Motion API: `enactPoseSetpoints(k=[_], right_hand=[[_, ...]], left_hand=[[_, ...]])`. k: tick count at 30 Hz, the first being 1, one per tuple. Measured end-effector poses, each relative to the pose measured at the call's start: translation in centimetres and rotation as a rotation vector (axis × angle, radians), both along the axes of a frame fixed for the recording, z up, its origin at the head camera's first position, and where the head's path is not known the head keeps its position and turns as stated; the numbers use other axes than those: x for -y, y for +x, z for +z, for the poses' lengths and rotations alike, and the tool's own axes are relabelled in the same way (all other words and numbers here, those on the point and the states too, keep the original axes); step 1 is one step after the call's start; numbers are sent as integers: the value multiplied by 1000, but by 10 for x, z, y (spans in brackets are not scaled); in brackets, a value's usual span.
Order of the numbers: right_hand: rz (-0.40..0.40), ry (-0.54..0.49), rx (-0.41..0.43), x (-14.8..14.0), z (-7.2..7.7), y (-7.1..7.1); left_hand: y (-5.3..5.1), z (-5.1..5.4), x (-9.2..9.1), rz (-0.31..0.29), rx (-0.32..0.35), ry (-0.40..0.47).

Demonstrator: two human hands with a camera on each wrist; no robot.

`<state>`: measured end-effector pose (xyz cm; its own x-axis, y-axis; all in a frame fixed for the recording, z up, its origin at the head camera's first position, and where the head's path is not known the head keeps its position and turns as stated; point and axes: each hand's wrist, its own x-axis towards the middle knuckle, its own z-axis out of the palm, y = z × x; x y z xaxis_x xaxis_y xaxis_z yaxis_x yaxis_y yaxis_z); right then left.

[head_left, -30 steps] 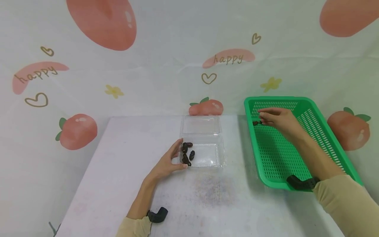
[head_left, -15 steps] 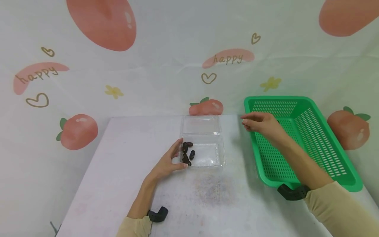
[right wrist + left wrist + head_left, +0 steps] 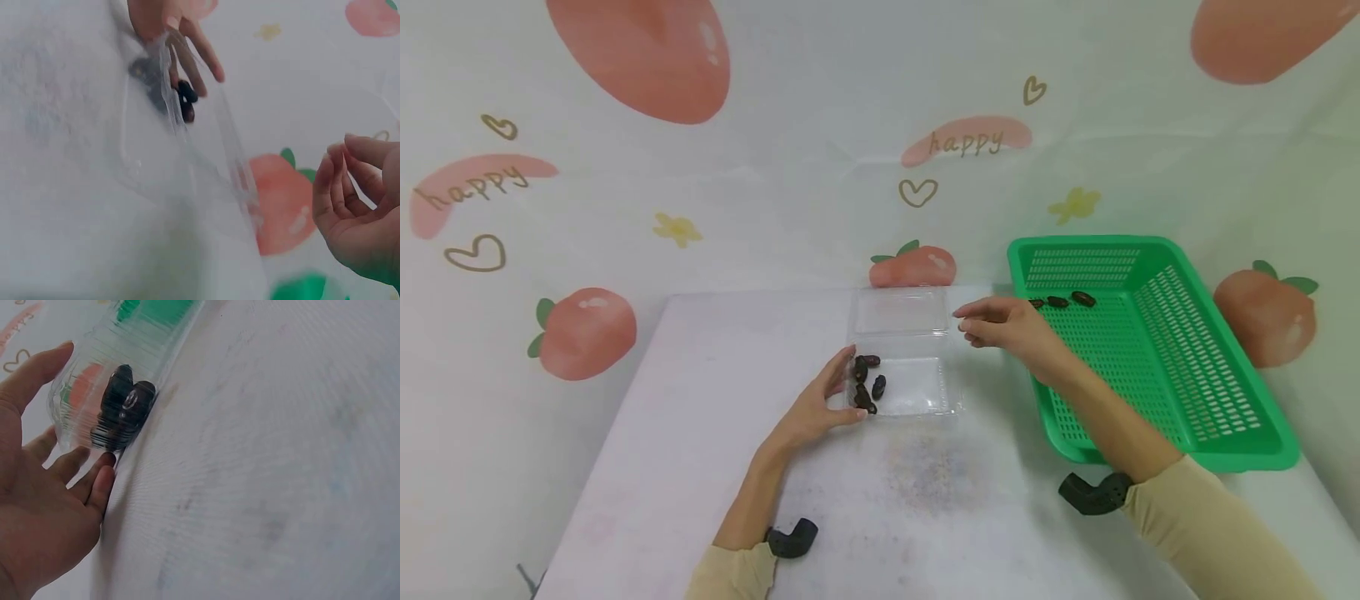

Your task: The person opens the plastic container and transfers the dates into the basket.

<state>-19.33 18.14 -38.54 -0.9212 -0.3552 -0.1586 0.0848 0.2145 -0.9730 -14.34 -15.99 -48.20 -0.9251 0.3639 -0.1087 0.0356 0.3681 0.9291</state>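
My left hand (image 3: 812, 408) spans the left end of a clear plastic clamshell box (image 3: 917, 387), thumb at the near corner and fingers at the far one. The box's lid (image 3: 901, 311) is folded back. Several dark, wrinkled dates (image 3: 878, 387) lie in its left part, near that hand. My right hand (image 3: 1018, 329) hovers right of the lid, thumb and fingertips brought together. In the right wrist view, the right hand (image 3: 359, 200) shows the same closed-up fingertips; whether a date is between them is hidden.
A green perforated basket (image 3: 1232, 454) stands to the right, with several dates (image 3: 1057, 302) at its far left inside. The right forearm passes over its near left rim. A white patterned sheet rises behind the white table (image 3: 737, 350).
My right hand has moved left, out of the basket and over its rim towards the box, uncovering dates at the basket's far left. The left hand stays at the box.
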Motion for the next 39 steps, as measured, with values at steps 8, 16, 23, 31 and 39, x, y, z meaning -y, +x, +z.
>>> enactPoseSetpoints(k=[8, 16, 23, 31, 39], right_hand=[[5, -18, 22, 31, -6, 8], [1, -17, 37, 62, -17, 14], [16, 3, 24, 87, -35, 19], [64, 38, -18, 101, -57, 13], [55, 170, -61, 109, -68, 6]], left_hand=[[3, 6, -1, 15, 14, -29], [3, 4, 0, 23, 12, -23], [2, 3, -2, 0, -10, 64], [3, 1, -5, -39, 30, 257], [5, 4, -7, -21, 65, 263]])
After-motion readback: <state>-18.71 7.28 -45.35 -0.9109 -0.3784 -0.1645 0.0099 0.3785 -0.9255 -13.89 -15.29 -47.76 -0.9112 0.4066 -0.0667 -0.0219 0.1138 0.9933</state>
